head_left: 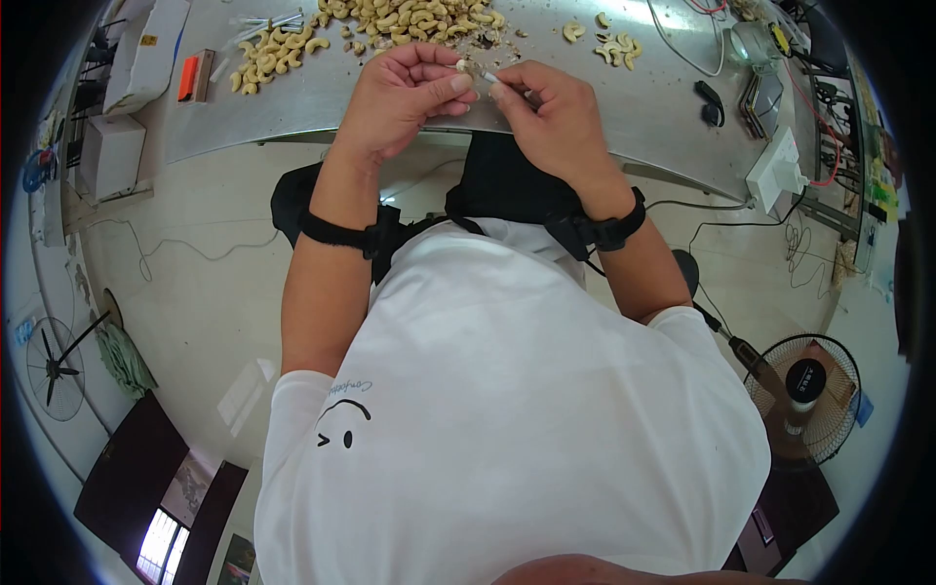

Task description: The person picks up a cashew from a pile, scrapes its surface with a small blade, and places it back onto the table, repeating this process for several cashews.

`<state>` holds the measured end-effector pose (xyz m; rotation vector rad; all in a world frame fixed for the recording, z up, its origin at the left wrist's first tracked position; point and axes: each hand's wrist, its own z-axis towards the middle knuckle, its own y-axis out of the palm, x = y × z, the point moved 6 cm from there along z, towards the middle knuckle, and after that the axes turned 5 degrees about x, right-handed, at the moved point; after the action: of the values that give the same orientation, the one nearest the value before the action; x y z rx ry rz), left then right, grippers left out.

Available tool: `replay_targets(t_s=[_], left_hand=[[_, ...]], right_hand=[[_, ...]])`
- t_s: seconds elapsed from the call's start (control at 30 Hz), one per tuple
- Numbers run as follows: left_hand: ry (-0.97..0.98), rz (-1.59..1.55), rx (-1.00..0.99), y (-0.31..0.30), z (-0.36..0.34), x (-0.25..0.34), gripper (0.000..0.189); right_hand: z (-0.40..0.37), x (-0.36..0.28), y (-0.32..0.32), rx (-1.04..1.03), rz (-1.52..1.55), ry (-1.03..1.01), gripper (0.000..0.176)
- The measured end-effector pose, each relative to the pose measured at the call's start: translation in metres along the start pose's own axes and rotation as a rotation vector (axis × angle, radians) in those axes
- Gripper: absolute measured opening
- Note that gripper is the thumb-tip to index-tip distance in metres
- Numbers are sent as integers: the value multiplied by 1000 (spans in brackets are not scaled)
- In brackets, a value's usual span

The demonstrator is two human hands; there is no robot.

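Note:
My left hand point(402, 96) is closed over the metal table, pinching a pale cashew nut point(461, 66) between thumb and fingers. My right hand point(558, 115) grips a small thin tool with a whitish end point(488, 75), its tip pointing at the nut. Whether that tip touches the nut is too small to tell. Beyond both hands lies a large pile of cashews point(409, 18), with brown skin crumbs point(502, 51) beside it. A smaller heap of cashews point(273, 60) is off to the left, and a few curved pieces point(616, 49) lie to the right.
An orange-and-brown block point(195, 76) and thin clear sticks point(268, 26) lie at the table's left. To the right are a glass jar point(756, 44), a black object point(711, 103), cables and a white power strip point(777, 168). A fan point(804, 400) stands at lower right.

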<state>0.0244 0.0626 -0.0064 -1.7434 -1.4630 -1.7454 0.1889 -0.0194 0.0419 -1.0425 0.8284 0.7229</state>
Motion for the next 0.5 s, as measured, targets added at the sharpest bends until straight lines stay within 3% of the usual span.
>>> replay_targets(t_s=[0.13,0.23,0.5], left_hand=[[-2,-4,-10,0,0,0,22],[2,-15,-14,0,-1,0,22],[29,-26,8,-3,-1,-1,21]], right_hand=[[-1,-2,2,127,-58,-84,10],[3,-5,-3,139,-87,-39,10],[5,-7,1,-2,0,-40,11]])
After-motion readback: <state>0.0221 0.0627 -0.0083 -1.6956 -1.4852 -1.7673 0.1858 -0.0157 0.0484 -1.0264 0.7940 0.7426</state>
